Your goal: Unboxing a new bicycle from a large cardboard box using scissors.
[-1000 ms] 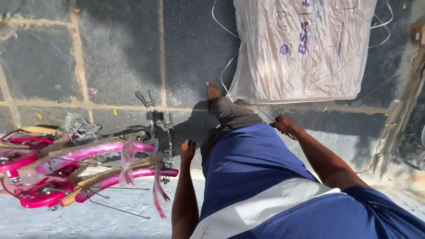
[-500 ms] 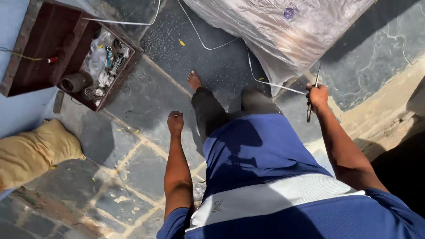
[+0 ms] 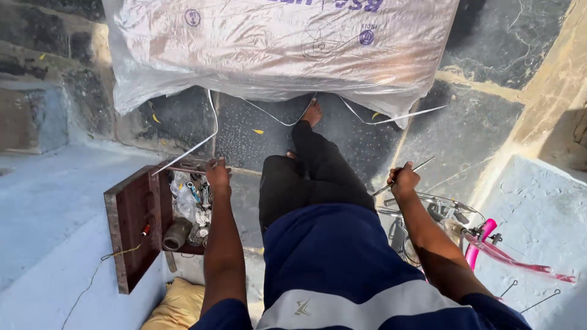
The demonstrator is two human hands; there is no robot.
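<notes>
My left hand [image 3: 217,173] reaches down to the open wooden toolbox [image 3: 136,223] and rests on its far rim, above the tools and small parts inside; whether its fingers hold something I cannot tell. My right hand [image 3: 403,180] is closed on a thin metal rod-like tool [image 3: 422,165] that points up to the right. My legs in dark trousers [image 3: 312,177] stretch forward between both hands, one bare foot [image 3: 312,113] near the wrapped bundle.
A large plastic-wrapped bundle [image 3: 281,46] lies ahead on the stone floor, with white cables [image 3: 202,140] running from under it. A pink child's bicycle [image 3: 483,244] lies at the right. A yellow cloth [image 3: 177,305] sits below the toolbox. A raised stone ledge [image 3: 544,79] runs along the right.
My view has swung round: the toolbox has come from the upper left to under my left hand, which now touches it. My right hand still holds the thin tool. The bicycle shows again at the right.
</notes>
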